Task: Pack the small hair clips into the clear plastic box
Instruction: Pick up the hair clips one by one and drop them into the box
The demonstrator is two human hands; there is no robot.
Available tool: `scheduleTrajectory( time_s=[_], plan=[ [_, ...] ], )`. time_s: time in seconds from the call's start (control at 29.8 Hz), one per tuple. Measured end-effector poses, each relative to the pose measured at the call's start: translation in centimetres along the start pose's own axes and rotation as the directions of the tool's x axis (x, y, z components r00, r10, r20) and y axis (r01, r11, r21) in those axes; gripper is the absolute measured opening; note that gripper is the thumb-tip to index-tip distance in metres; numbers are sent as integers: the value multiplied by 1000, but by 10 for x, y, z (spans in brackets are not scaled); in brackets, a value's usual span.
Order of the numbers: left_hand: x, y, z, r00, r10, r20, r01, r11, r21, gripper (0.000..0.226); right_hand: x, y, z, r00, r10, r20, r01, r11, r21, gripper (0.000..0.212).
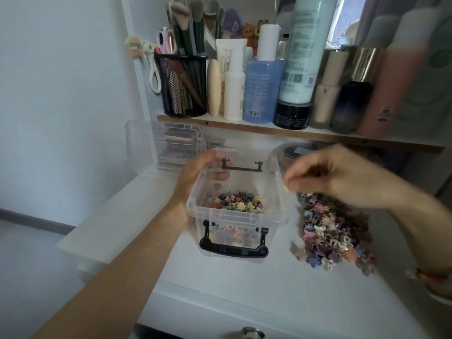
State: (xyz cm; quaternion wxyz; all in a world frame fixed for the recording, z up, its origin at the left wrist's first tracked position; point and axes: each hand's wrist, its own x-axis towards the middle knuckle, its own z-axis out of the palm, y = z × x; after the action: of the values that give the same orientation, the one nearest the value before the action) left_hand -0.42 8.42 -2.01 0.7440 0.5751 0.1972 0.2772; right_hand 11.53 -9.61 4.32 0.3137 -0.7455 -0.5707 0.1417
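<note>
Clear plastic box [234, 216]: lid off, part-filled with small hair clips [241, 204].
Left hand [195, 172]: grips box's left wall.
Clip pile [335, 231]: right of box.
Right hand [342, 177]: above pile, fingers curled; hold untellable.

Found the clear box [276, 172] in glossy, see-through plastic, smooth-walled, and the clear lid [167, 146] behind it much the same. Saw latch handles [232, 251] of black plastic, faintly shiny. Took the hair clips [335, 231] for matt plastic in dusty colours, no gleam on them. Met a smooth white tabletop [244, 292], satin rather than glossy. Saw raw brown board, rough-looking, along the shelf edge [293, 134]. Read the pen cup [182, 89] as matt black metal mesh. Noted translucent blue plastic on one bottle [261, 91], bright gold metallic shine on a cap [368, 62], soft bristles on the brushes [181, 11], polished metal on the drawer knob [249, 333].
</note>
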Motion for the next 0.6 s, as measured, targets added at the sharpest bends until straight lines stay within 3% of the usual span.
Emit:
scheduleTrajectory(
  time_s=[0.07,0.1,0.2,0.27,0.34,0.37,0.4,0.47,0.54,0.6],
  plan=[
    [0,-1,-2,1000,-10,13,10,1000,6,24,4,-4,5,946,-61,-319,104,987,121,9],
    [1,-1,-2,1000,-15,16,15,1000,8,24,7,-5,10,919,-89,-384,141,984,111,12],
    [3,-2,-2,1000,-20,10,20,1000,1,28,9,-6,16,914,-152,-376,173,985,22,24],
    [3,-2,-2,1000,-22,11,22,1000,-4,26,7,-5,9,932,-112,-345,127,992,19,22],
    [3,-2,-2,999,-30,17,30,1000,-1,30,1,-5,-1,977,-53,-207,54,999,2,11],
    [3,-2,-3,999,-30,15,30,1000,2,33,-2,-5,-4,999,-20,-45,18,999,-38,8],
    [4,-2,-3,1000,-27,13,27,1000,2,32,-5,-5,-5,987,31,161,-15,995,-103,8],
    [4,-3,-4,1000,-24,8,24,1000,3,25,-8,-5,0,864,149,481,-27,968,-251,18],
    [4,-3,-3,1000,-21,16,21,1000,-7,24,-8,-6,8,797,202,569,-6,945,-328,21],
    [4,-3,-3,1000,-19,20,19,1000,-15,31,-6,-6,14,801,206,562,-6,942,-336,13]
  ],
)
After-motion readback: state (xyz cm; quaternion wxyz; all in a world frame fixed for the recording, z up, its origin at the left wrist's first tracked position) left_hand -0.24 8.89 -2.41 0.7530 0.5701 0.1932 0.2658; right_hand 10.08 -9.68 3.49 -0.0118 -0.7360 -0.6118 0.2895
